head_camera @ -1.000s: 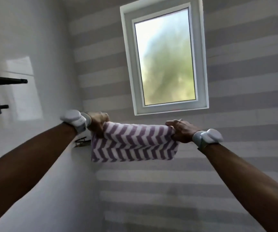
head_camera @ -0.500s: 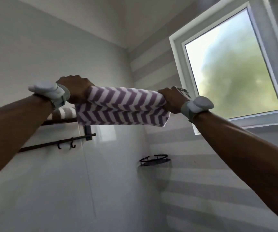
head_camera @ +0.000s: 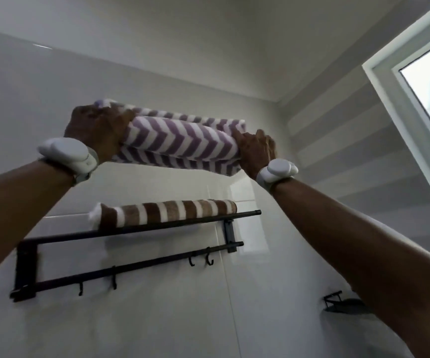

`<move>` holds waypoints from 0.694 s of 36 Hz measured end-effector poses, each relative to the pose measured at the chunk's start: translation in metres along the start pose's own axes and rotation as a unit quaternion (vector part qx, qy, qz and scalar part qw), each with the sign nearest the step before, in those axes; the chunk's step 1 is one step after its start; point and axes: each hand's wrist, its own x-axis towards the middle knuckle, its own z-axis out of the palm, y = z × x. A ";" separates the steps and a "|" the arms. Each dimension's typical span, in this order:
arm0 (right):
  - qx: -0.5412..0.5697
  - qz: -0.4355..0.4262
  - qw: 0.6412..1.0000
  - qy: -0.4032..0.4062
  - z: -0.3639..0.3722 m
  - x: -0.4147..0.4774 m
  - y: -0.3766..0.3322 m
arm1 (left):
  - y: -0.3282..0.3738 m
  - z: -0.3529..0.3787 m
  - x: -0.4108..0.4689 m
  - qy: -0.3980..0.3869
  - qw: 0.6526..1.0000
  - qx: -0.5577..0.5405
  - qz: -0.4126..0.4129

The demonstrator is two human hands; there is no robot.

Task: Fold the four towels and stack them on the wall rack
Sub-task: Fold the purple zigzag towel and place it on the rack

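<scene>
A folded purple and white chevron towel (head_camera: 180,140) is held up high, clearly above the black wall rack (head_camera: 141,228). My left hand (head_camera: 97,130) grips its left end and my right hand (head_camera: 255,148) grips its right end. On the rack's top shelf lies a folded brown and white striped towel (head_camera: 167,211), directly below the purple one and apart from it.
Under the shelf runs a black bar with several hooks (head_camera: 201,259). A small black corner basket (head_camera: 338,303) hangs low on the right. A white-framed window (head_camera: 420,99) fills the upper right. Glossy white wall tiles (head_camera: 157,319) surround the rack.
Both hands have carried the purple towel from in front of the window leftwards and up over the rack. The rack and its brown towel have come fully into view.
</scene>
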 end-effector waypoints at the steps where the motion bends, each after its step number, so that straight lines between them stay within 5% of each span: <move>1: 0.001 0.003 1.000 0.008 0.008 0.001 -0.001 | 0.000 0.005 -0.002 0.007 1.000 0.019 -0.019; 4: 0.040 -0.012 0.998 0.039 0.044 0.004 -0.017 | -0.010 0.033 -0.016 -0.025 0.992 0.120 -0.009; 9: 0.052 -0.088 0.991 -0.088 0.097 -0.024 -0.034 | -0.005 0.065 -0.060 -0.208 0.969 0.129 0.016; 11: 0.046 -0.129 0.981 -0.137 0.104 -0.037 -0.030 | -0.004 0.071 -0.074 -0.288 0.952 0.097 0.027; 15: 0.083 -0.131 0.964 -0.217 0.105 -0.040 -0.011 | -0.015 0.063 -0.071 -0.314 0.949 0.003 0.020; 21: 0.155 -0.145 0.882 -0.422 0.085 -0.001 -0.018 | -0.014 0.052 -0.039 -0.485 0.864 -0.115 -0.075; 25: 0.236 -0.099 0.832 -0.492 0.051 0.018 -0.025 | 0.007 0.061 -0.013 -0.479 0.859 -0.077 -0.163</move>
